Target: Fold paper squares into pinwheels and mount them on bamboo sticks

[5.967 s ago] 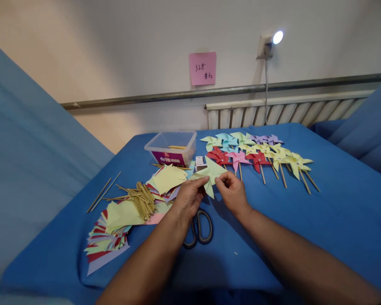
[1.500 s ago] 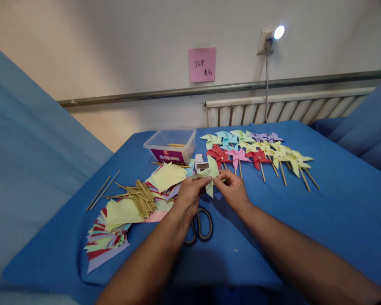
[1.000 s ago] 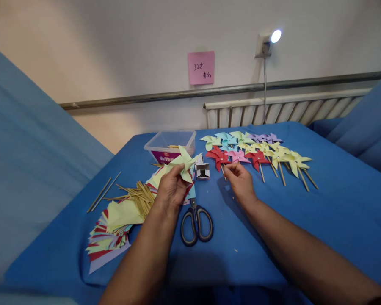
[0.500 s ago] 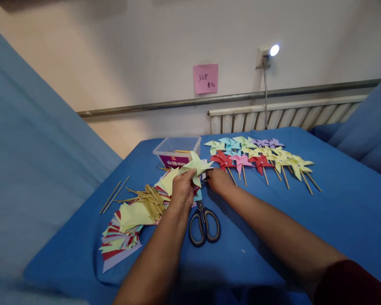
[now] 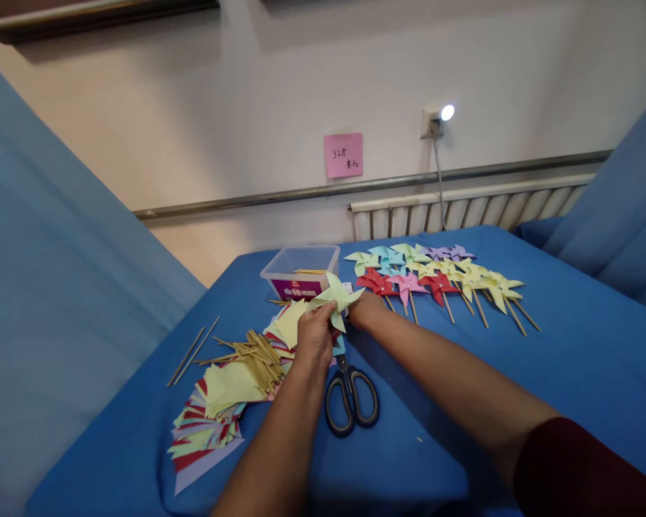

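Note:
My left hand (image 5: 315,336) is closed on a pale green paper pinwheel (image 5: 338,294), thumb against its lower left blades. Just to the right and slightly behind is my right hand (image 5: 364,310); its fingers are hidden behind the pinwheel, beside a small white item (image 5: 347,286) that is mostly covered. Black-handled scissors (image 5: 352,398) lie below the hands, blades pointing away under the left hand's side. Left of my left hand are loose paper sheets (image 5: 231,388) and a pile of thin wooden sticks (image 5: 261,359).
A clear plastic box (image 5: 300,267) with sticks inside stands behind the hands. Finished pinwheels (image 5: 441,283) on sticks lie at the back right. Two separate sticks (image 5: 194,352) and a fan of coloured paper (image 5: 204,438) lie left on the blue cloth (image 5: 409,467).
The view has tilted up, so everything sits lower in the picture. My left hand still holds the green pinwheel, and my right hand has come closer behind it.

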`<state>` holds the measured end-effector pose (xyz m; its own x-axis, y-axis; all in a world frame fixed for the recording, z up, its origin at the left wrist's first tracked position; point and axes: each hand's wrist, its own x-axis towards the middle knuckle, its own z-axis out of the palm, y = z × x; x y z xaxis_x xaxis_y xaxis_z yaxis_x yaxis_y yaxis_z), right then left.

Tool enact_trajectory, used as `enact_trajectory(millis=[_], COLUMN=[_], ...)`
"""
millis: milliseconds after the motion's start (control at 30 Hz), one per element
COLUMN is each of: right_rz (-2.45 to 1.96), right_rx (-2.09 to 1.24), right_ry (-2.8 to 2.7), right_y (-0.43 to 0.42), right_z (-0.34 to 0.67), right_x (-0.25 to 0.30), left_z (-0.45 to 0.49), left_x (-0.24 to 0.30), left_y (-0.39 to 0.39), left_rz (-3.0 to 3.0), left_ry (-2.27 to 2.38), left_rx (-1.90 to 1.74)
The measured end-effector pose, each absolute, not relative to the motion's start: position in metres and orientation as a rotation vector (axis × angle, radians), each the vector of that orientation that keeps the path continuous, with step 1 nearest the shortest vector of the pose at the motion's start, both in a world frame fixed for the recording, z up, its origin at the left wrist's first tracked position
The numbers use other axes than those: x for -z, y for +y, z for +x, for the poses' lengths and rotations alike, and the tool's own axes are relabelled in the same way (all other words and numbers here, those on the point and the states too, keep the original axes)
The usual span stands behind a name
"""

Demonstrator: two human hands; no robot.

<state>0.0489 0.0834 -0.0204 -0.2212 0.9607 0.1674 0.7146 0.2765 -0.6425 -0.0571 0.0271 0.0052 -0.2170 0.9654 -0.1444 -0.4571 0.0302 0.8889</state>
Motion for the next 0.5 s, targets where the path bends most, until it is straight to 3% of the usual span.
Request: enact_trajectory(millis=[200,500], right_rz=[-1.743,-1.752], right_rx=[-0.552,-0.443], right_ry=[-2.316,-2.297], right_y=[0.077,0.069], right_z=[0.048,0.054], right_x=[0.011,0.014], left_z=[-0.060,-0.058], left_x=[-0.005,-0.010], left_y=[0.029,0.027], left_rz=[0.676,0.661], left_ry=[1.064,1.031], left_rx=[-1.496,-1.522])
